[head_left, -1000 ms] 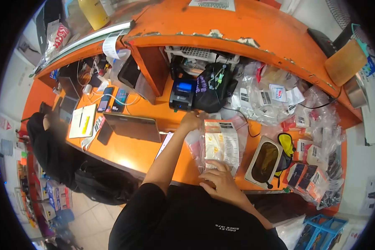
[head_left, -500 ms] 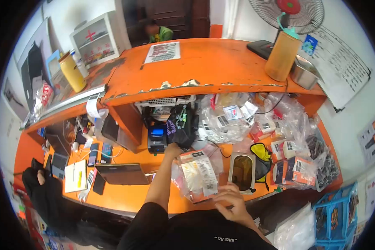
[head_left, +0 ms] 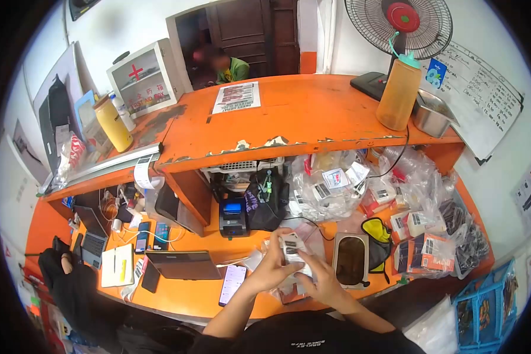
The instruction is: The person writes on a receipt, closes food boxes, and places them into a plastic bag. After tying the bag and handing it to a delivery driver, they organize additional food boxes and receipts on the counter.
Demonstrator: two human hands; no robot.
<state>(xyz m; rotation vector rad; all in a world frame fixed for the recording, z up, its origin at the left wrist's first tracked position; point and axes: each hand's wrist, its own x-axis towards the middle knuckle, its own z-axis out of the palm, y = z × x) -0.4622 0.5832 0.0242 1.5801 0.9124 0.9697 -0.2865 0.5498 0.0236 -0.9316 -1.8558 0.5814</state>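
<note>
Clamping their grip on one white packet [head_left: 291, 244], left hand [head_left: 271, 271] and right hand [head_left: 325, 284] sit near one lit phone [head_left: 233, 285].

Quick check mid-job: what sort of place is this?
Probably a packing counter in a small shop or office: labelled plastic packages crowd the desk, along with what looks like a label printer, and a handwritten whiteboard is at the wall.

One head-worn camera, positioned on the near side of the orange counter [head_left: 312, 112] and above its top, faces forward and down across it. Coverage is wide, with bowed edges and black corners. Left hand [head_left: 270, 270] and right hand [head_left: 323, 279] appear close, this side of the counter; the brown door [head_left: 245, 38] is well beyond it.
</note>
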